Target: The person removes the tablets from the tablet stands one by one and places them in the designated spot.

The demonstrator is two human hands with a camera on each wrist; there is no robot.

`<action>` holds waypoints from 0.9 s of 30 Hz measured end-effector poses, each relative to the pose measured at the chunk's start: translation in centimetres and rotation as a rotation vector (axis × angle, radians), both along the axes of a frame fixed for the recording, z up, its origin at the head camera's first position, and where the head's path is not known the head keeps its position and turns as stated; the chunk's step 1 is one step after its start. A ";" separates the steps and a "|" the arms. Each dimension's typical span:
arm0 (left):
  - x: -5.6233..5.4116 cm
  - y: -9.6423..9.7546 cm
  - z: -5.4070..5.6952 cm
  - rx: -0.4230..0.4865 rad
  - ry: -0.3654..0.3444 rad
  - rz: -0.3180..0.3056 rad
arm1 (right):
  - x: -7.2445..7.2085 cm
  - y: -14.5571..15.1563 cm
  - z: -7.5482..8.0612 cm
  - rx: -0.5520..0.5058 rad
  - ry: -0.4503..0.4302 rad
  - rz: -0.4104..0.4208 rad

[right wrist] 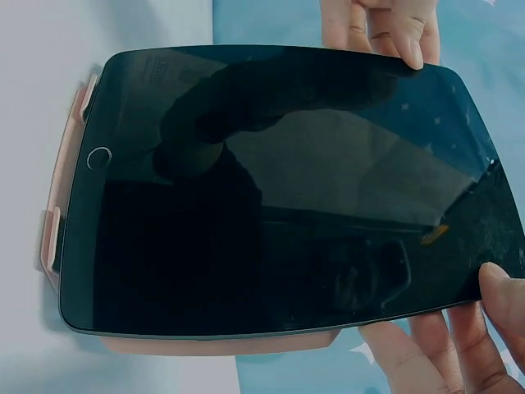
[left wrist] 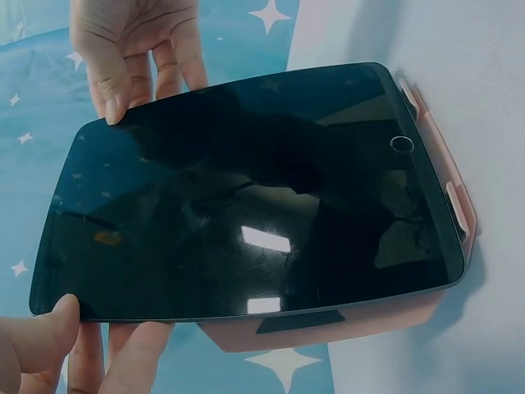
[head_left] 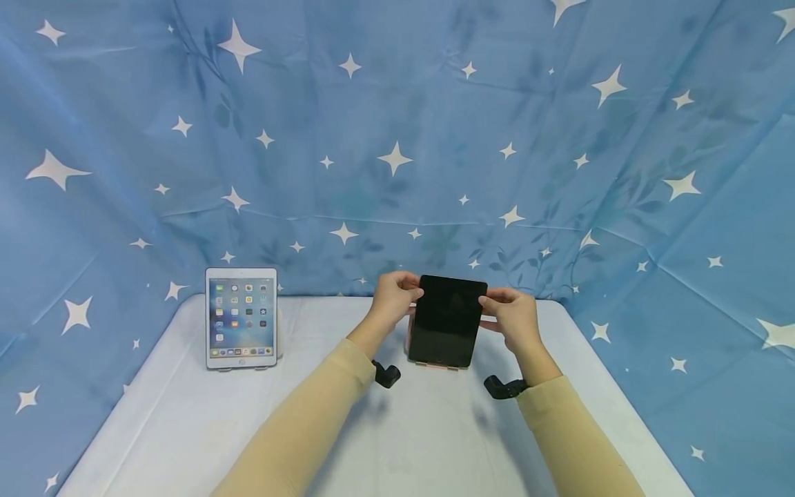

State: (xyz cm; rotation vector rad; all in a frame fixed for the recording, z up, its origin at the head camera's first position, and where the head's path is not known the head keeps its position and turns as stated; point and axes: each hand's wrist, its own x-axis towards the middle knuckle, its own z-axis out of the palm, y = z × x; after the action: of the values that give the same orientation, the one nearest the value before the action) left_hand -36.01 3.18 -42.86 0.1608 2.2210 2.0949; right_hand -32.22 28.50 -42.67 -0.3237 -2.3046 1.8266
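Observation:
A black tablet with a dark screen stands upright, tilted slightly, at the back middle of the table. Its home-button end sits at the lips of a pink stand, most of which is hidden behind it. My left hand pinches the tablet's left edge near the top, thumb on the front and fingers behind. On the opposite edge, my right hand grips it the same way, as the right wrist view also shows with the thumb over the screen's border.
To the left, a white tablet with a lit screen of app icons leans on its own stand. A white cloth covers the table. Behind hangs a blue curtain with white stars, close against the table's back edge.

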 end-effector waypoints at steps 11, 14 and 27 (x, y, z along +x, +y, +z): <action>0.4 -0.2 0.7 0.003 0.010 -0.021 | 0.7 -0.4 1.0 0.008 0.016 -0.009; 0.5 -0.3 0.8 -0.007 0.007 -0.021 | 0.8 -0.5 1.1 0.005 0.020 -0.009; 1.6 -0.8 0.4 0.002 -0.035 -0.025 | 1.9 -0.6 1.1 0.023 -0.002 0.028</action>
State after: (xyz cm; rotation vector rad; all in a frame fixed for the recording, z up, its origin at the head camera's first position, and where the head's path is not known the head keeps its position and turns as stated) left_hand -34.41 2.37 -42.50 0.1506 2.1856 2.0708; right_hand -30.28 27.94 -41.56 -0.2907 -2.3414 1.8113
